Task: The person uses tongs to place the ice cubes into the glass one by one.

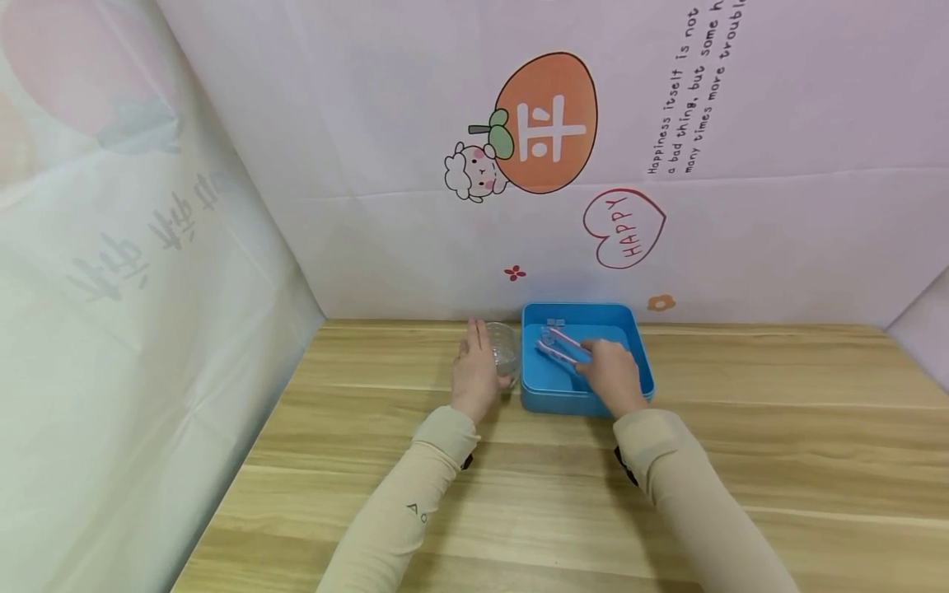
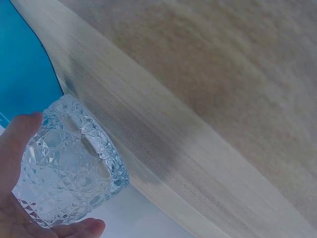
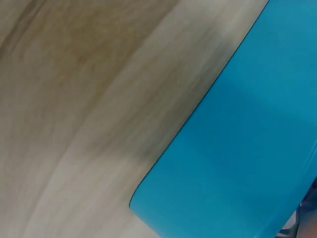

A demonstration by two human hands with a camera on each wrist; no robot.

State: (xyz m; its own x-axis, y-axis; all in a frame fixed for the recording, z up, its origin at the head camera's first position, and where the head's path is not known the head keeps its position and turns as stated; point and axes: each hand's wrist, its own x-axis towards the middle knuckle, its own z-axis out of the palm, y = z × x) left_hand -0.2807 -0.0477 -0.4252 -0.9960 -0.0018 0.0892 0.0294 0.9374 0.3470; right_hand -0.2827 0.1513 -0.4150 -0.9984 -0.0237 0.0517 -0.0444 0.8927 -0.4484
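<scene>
At the back of the table stands a clear cut-glass cup [image 2: 72,158] with a diamond pattern. My left hand [image 1: 476,375] holds it from the left, thumb on one side and fingers on the other. Just to its right is a blue open box [image 1: 527,362]. Over that box my right hand [image 1: 611,375] grips pink tongs [image 1: 558,356]. Their tips are around a small clear cube [image 1: 548,335] inside the box. Several more clear cubes [image 1: 556,322] lie by the box's far wall. In the right wrist view the box's outer side [image 3: 237,134] fills much of the picture, and the tongs are hidden.
The wood-grain table [image 1: 549,511] ends at a printed white back sheet [image 1: 400,247], close behind the cup and box. Another white sheet [image 1: 208,346] hangs along the left edge.
</scene>
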